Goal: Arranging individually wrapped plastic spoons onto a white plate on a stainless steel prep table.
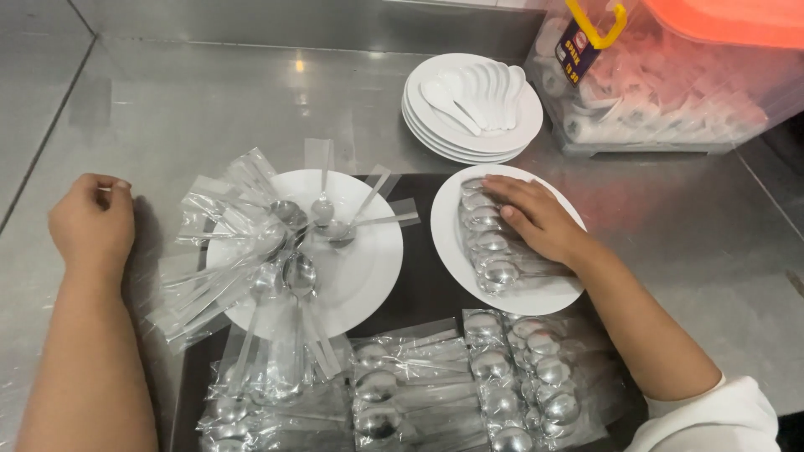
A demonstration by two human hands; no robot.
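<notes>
Several wrapped metal spoons [490,243] lie in a row on a white plate [448,243] right of centre; right hand [536,218] rests flat and open on them. Left hand [92,222], closed in a loose fist, sits on the steel desk [209,100] at left. Centre plate [368,268] holds fanned wrapped spoons; more packs [435,389] below. Stacked plates with white spoons [473,92] upper centre, plastic bin [670,84] upper right.

Bare forearms, one white sleeve [720,418]
</notes>
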